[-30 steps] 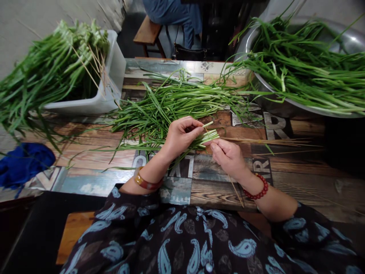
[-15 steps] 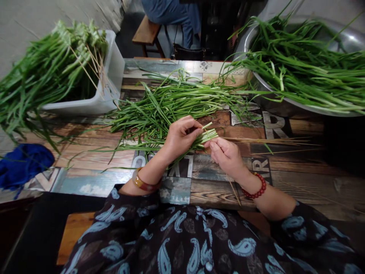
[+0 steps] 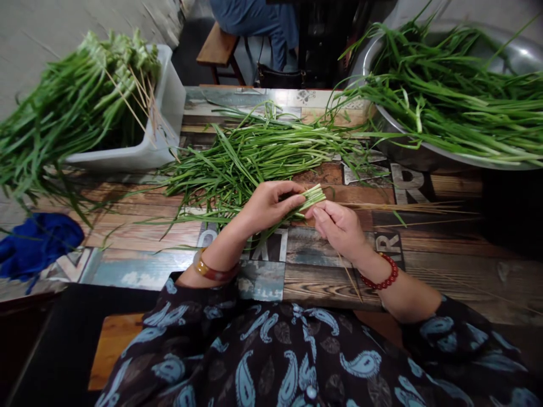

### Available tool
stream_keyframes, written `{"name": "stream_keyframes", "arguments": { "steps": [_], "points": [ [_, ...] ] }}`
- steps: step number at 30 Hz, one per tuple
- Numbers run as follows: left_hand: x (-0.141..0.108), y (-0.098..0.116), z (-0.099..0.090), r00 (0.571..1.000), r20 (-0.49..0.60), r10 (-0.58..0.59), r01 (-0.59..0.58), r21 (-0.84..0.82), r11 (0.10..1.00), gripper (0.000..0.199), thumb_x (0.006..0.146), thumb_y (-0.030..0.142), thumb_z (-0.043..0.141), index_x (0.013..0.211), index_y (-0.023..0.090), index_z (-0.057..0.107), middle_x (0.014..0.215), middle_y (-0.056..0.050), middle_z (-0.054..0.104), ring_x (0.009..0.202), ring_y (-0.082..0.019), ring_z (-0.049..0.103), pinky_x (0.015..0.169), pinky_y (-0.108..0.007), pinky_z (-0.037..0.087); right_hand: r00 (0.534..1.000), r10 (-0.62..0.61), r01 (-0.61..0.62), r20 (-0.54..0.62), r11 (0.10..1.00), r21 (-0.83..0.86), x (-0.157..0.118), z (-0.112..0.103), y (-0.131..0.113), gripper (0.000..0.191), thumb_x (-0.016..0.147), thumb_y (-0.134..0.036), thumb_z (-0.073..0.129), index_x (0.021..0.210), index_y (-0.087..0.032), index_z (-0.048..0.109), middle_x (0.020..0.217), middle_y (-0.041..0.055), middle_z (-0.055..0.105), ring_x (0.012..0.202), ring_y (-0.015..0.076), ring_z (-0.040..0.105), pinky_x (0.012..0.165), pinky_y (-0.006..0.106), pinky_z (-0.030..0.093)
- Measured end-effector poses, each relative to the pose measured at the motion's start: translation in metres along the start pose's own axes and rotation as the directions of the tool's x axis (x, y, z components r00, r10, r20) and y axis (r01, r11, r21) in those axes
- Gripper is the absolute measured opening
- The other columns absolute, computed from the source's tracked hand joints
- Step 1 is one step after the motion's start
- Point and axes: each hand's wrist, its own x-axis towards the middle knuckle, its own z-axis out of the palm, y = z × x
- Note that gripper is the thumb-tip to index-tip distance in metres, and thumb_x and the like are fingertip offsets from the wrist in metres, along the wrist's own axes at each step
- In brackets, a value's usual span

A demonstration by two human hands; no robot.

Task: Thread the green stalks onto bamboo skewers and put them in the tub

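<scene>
My left hand (image 3: 274, 208) is closed around a small bunch of chives (image 3: 313, 195), the pale cut ends sticking out past the thumb and pointing right. Right beside those ends, my right hand (image 3: 337, 226) pinches a thin bamboo skewer (image 3: 350, 277), whose lower part slants down toward the table's near edge. The skewer's tip is hidden by the fingers and stalks. Behind both hands lies a loose pile of chives (image 3: 271, 150) on the wood-patterned table (image 3: 326, 282).
More skewers (image 3: 407, 208) lie to the right. A white plastic bin (image 3: 169, 96) at left holds chives with skewers through them. A metal basin (image 3: 369, 62) heaped with chives stands at right. A blue cloth (image 3: 40, 243) lies at far left. Beyond the table, a person (image 3: 263, 25) sits on a bench.
My left hand has come down slightly. A stalk that stood apart above the bunch now lies in line with the others. My right hand has barely shifted.
</scene>
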Motion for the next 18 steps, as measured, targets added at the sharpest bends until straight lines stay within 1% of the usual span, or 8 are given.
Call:
{"name": "stream_keyframes", "arguments": {
  "steps": [2, 4, 5, 7, 9, 12, 14, 18],
  "points": [
    [0.001, -0.003, -0.003, 0.997, -0.073, 0.035, -0.031, 0.055, 0.998, 0.026, 0.091, 0.029, 0.053, 0.094, 0.013, 0.073, 0.090, -0.007, 0.073, 0.082, -0.016, 0.065, 0.077, -0.025, 0.048, 0.999, -0.027, 0.027, 0.026, 0.999, -0.027, -0.002, -0.001, -0.001, 0.029, 0.097, -0.035, 0.044, 0.087, -0.018, 0.065, 0.052, -0.0042, 0.049, 0.048, 0.0105, 0.046, 0.050, 0.023, 0.037],
    [0.003, -0.007, -0.006, 0.993, -0.081, 0.087, -0.076, 0.124, 0.989, 0.024, 0.090, 0.026, 0.053, 0.093, 0.014, 0.074, 0.090, -0.007, 0.072, 0.084, -0.016, 0.064, 0.078, -0.027, 0.047, 0.996, -0.059, 0.064, 0.069, 0.996, -0.062, -0.003, -0.002, -0.004, 0.028, 0.097, -0.033, 0.044, 0.087, -0.018, 0.067, 0.052, -0.0036, 0.050, 0.049, 0.0112, 0.048, 0.051, 0.023, 0.037],
    [0.004, -0.009, -0.007, 0.993, -0.043, 0.106, -0.098, 0.163, 0.982, 0.023, 0.089, 0.024, 0.054, 0.093, 0.015, 0.074, 0.090, -0.008, 0.071, 0.084, -0.017, 0.064, 0.078, -0.027, 0.047, 0.992, -0.080, 0.088, 0.095, 0.993, -0.080, -0.004, -0.002, -0.005, 0.028, 0.097, -0.032, 0.044, 0.086, -0.019, 0.067, 0.053, -0.0033, 0.051, 0.050, 0.0115, 0.049, 0.051, 0.023, 0.038],
    [0.005, -0.013, -0.010, 0.990, 0.075, 0.121, -0.136, 0.249, 0.959, 0.021, 0.086, 0.020, 0.055, 0.092, 0.016, 0.075, 0.089, -0.007, 0.070, 0.084, -0.017, 0.063, 0.078, -0.028, 0.046, 0.981, -0.134, 0.149, 0.138, 0.983, -0.107, -0.004, -0.001, -0.008, 0.029, 0.096, -0.029, 0.044, 0.084, -0.019, 0.069, 0.055, -0.0022, 0.055, 0.052, 0.0117, 0.051, 0.054, 0.024, 0.040],
    [0.005, -0.015, -0.013, 0.974, 0.192, 0.116, -0.177, 0.337, 0.925, 0.021, 0.084, 0.018, 0.056, 0.091, 0.017, 0.075, 0.090, -0.007, 0.070, 0.085, -0.018, 0.063, 0.080, -0.029, 0.045, 0.968, -0.188, 0.210, 0.166, 0.970, -0.127, -0.004, 0.000, -0.009, 0.029, 0.095, -0.028, 0.044, 0.082, -0.019, 0.069, 0.058, -0.0010, 0.059, 0.054, 0.0117, 0.053, 0.058, 0.024, 0.043],
    [0.003, -0.018, -0.019, 0.952, 0.289, 0.104, -0.230, 0.445, 0.865, 0.019, 0.082, 0.017, 0.059, 0.090, 0.019, 0.075, 0.094, -0.006, 0.069, 0.088, -0.019, 0.061, 0.084, -0.031, 0.043, 0.956, -0.233, 0.260, 0.179, 0.954, -0.147, -0.003, 0.003, -0.008, 0.030, 0.095, -0.027, 0.044, 0.082, -0.019, 0.069, 0.066, 0.0012, 0.066, 0.058, 0.0123, 0.057, 0.062, 0.024, 0.045],
    [0.001, -0.019, -0.021, 0.948, 0.306, 0.087, -0.243, 0.518, 0.820, 0.016, 0.081, 0.017, 0.060, 0.086, 0.019, 0.075, 0.094, -0.006, 0.068, 0.088, -0.019, 0.059, 0.083, -0.032, 0.042, 0.954, -0.240, 0.268, 0.178, 0.951, -0.154, -0.003, 0.004, -0.008, 0.030, 0.095, -0.027, 0.044, 0.082, -0.019, 0.070, 0.070, 0.0024, 0.069, 0.062, 0.0131, 0.060, 0.064, 0.025, 0.046],
    [0.000, -0.020, -0.021, 0.968, 0.244, 0.056, -0.205, 0.643, 0.738, 0.013, 0.082, 0.018, 0.060, 0.079, 0.018, 0.072, 0.095, -0.007, 0.066, 0.090, -0.022, 0.057, 0.080, -0.034, 0.039, 0.959, -0.236, 0.260, 0.155, 0.954, -0.153, -0.002, 0.003, -0.007, 0.029, 0.096, -0.026, 0.044, 0.083, -0.018, 0.069, 0.065, 0.0011, 0.065, 0.058, 0.0124, 0.058, 0.062, 0.024, 0.045]
  ]
}}
